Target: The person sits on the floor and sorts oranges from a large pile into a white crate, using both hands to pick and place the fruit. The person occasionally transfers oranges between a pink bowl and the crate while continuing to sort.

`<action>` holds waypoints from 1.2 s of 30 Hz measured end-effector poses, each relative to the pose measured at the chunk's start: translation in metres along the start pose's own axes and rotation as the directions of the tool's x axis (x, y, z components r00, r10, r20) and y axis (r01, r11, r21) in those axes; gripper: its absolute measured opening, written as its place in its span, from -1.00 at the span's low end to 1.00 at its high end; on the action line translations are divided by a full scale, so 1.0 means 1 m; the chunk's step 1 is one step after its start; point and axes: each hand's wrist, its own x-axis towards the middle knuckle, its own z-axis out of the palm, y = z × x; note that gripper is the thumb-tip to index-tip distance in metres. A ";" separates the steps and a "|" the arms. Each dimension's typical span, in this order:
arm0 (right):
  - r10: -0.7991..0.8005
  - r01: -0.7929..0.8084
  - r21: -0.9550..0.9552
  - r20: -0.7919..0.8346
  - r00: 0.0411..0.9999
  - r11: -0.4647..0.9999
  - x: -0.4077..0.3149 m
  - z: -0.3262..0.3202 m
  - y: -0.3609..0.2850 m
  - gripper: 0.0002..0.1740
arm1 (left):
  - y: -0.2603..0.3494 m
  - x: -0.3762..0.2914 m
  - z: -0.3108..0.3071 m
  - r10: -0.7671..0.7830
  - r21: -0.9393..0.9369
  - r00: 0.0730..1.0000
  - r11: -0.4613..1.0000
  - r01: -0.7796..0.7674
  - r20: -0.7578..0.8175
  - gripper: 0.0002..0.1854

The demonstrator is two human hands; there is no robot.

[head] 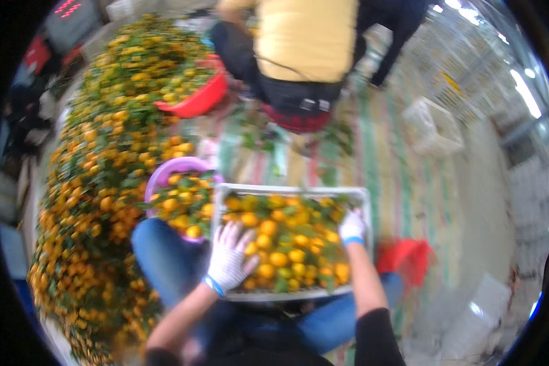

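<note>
In front of me, between my knees, is a white plastic crate (293,188) filled with small orange citrus fruits (279,259) and green leaves. My left hand (231,256), in a white knit glove with a blue cuff, rests at the crate's left side with its fingers spread over the fruit. No fruit shows in its grasp. My right hand (353,226), gloved alike, is at the inner right side of the crate near the rim. Its fingers are blurred, so what they touch is unclear. A purple basin (158,183) of leafy citrus stands against the crate's left side.
A long heap of citrus with leaves (96,196) runs along my left. A person in a yellow top (306,41) sits ahead, beside a red basin (201,100) of fruit. Striped sheeting (370,160) covers the floor. A white crate (432,128) and a red bag-like item (405,261) are at right.
</note>
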 end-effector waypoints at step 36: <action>-0.447 0.452 -0.037 0.094 0.889 0.891 -0.041 -0.158 0.049 -0.55 | -0.460 -0.374 -0.324 -0.871 0.177 -0.058 -0.164 0.970 -0.489 0.17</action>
